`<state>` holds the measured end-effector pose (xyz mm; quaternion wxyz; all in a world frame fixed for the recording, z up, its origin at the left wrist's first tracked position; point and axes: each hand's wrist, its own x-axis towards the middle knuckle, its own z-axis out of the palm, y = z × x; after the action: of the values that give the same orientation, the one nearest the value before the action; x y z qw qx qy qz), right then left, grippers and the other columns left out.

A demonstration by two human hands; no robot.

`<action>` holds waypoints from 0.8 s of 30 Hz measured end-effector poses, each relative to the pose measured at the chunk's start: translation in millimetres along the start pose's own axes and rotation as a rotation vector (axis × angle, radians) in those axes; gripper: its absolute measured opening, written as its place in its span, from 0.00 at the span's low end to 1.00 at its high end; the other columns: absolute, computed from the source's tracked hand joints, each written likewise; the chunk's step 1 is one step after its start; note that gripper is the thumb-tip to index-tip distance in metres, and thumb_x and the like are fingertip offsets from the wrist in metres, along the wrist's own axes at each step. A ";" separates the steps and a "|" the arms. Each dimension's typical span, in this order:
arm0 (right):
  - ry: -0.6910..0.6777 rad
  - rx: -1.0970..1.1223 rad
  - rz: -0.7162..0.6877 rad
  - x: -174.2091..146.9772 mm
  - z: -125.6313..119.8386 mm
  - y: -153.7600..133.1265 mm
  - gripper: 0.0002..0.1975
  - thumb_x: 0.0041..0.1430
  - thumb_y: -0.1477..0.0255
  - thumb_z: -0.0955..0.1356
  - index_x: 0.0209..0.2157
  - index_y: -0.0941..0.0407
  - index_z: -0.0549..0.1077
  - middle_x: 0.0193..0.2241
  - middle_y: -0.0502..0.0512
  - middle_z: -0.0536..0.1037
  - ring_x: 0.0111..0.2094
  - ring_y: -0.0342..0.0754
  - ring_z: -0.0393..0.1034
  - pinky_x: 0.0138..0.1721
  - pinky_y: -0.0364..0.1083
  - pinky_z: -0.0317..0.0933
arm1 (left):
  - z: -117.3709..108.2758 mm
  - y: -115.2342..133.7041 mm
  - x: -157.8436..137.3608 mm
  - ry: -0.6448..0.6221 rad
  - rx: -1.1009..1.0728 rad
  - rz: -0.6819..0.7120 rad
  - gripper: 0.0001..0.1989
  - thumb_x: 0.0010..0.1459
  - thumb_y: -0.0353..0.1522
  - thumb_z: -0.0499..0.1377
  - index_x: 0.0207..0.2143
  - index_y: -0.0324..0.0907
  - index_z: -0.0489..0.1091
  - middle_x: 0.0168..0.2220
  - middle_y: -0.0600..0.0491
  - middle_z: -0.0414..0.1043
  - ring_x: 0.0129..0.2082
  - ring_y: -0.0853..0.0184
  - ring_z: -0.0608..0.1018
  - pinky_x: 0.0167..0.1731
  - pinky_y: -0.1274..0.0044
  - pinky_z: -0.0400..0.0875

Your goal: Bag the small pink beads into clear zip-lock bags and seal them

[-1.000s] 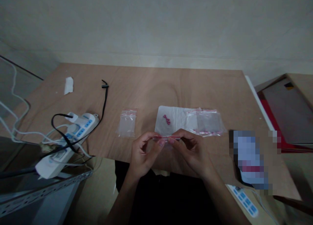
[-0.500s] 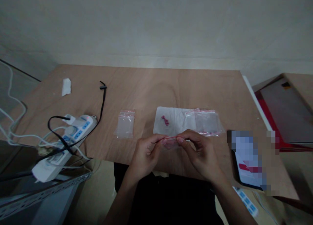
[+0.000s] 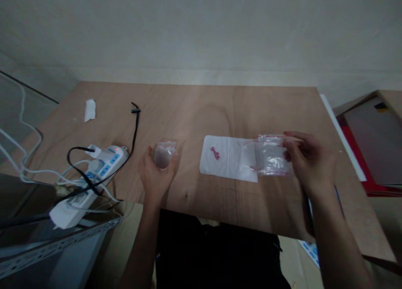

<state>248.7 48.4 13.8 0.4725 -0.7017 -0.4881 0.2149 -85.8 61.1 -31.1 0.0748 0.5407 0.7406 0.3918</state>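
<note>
My left hand [image 3: 158, 172] curves around a small pile of clear zip bags [image 3: 165, 150] with red seal lines, on the left part of the table. Its thumb lies along the right edge and its fingers along the left edge; the hand hides the pile's lower end. On the right, my right hand [image 3: 309, 161] is closed at the right edge of a pile of clear zip bags [image 3: 272, 155], thumb and forefinger pinching near the red seal. These bags overlap a white sheet [image 3: 230, 167]. Several small pink pieces [image 3: 215, 153] lie on the sheet's left half.
A white power strip [image 3: 108, 163] with tangled black and white cables is at the left edge. A black cable end [image 3: 135, 111] and a white paper scrap [image 3: 90, 110] lie farther back. My right forearm mostly covers a phone [image 3: 308, 211]. A red-edged box [image 3: 373, 147] stands right.
My hands have moved apart from the bag they both held at the front: the left to the left pile, the right to the bags on the right. The view has shifted slightly.
</note>
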 end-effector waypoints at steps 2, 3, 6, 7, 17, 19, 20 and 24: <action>0.024 -0.228 -0.061 9.4 -3.0 17.5 0.15 0.59 0.60 0.68 0.44 0.52 0.77 0.34 0.61 0.78 0.29 0.53 0.71 0.32 0.53 0.63 | 8.3 -5.3 4.2 -0.014 0.069 -0.022 0.37 0.47 0.47 0.66 0.52 0.31 0.64 0.54 0.29 0.67 0.58 0.37 0.67 0.56 0.48 0.57; 0.041 -0.322 -0.096 11.6 -3.3 23.7 0.17 0.60 0.60 0.67 0.46 0.53 0.77 0.39 0.64 0.78 0.34 0.57 0.73 0.37 0.56 0.64 | 11.9 -6.5 5.4 -0.025 0.102 -0.029 0.36 0.47 0.47 0.66 0.51 0.32 0.65 0.54 0.29 0.67 0.58 0.36 0.67 0.56 0.47 0.56; 0.105 -0.450 -0.204 9.9 -0.9 30.5 0.20 0.62 0.59 0.65 0.50 0.55 0.75 0.49 0.68 0.74 0.49 0.66 0.69 0.43 0.62 0.65 | 19.3 -7.5 6.4 -0.038 0.193 -0.035 0.32 0.49 0.46 0.65 0.49 0.32 0.67 0.53 0.30 0.68 0.57 0.37 0.68 0.56 0.48 0.58; 0.109 -0.448 -0.228 7.7 0.5 29.5 0.20 0.62 0.59 0.65 0.50 0.55 0.74 0.50 0.69 0.73 0.52 0.68 0.67 0.43 0.64 0.65 | 20.2 -7.5 6.1 -0.025 0.208 -0.028 0.31 0.49 0.45 0.65 0.49 0.32 0.67 0.54 0.30 0.68 0.57 0.38 0.68 0.56 0.49 0.59; -0.201 -0.105 -0.368 -27.7 43.8 -43.1 0.10 0.64 0.68 0.65 0.44 0.53 0.76 0.46 0.59 0.79 0.48 0.54 0.73 0.46 0.55 0.69 | 5.1 18.2 -12.8 -0.022 -0.074 0.431 0.32 0.50 0.41 0.67 0.55 0.41 0.63 0.51 0.42 0.72 0.52 0.51 0.74 0.53 0.58 0.67; -0.331 0.001 -0.363 -32.3 58.7 -61.6 0.08 0.63 0.69 0.66 0.41 0.53 0.77 0.43 0.56 0.81 0.43 0.51 0.75 0.43 0.52 0.70 | 4.4 27.1 -17.7 -0.092 -0.143 0.486 0.32 0.50 0.41 0.67 0.55 0.42 0.63 0.51 0.43 0.72 0.51 0.53 0.75 0.51 0.60 0.69; -0.400 0.043 -0.350 -33.3 65.4 -68.6 0.08 0.63 0.70 0.66 0.40 0.53 0.77 0.41 0.55 0.82 0.40 0.49 0.76 0.41 0.50 0.70 | 4.0 31.2 -20.0 -0.131 -0.170 0.501 0.32 0.51 0.41 0.67 0.55 0.42 0.62 0.51 0.43 0.72 0.51 0.54 0.75 0.51 0.60 0.70; -0.676 0.152 -0.257 -31.9 82.1 -77.8 0.08 0.59 0.70 0.68 0.41 0.54 0.75 0.35 0.53 0.83 0.32 0.46 0.77 0.34 0.46 0.69 | 0.9 42.8 -27.0 -0.257 -0.246 0.529 0.32 0.52 0.38 0.67 0.58 0.45 0.60 0.52 0.45 0.71 0.53 0.56 0.74 0.53 0.60 0.70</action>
<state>134.8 63.3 38.8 0.3585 -0.4870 -0.6832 0.4092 -42.6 43.0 -11.9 0.1282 0.7465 0.5058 0.4128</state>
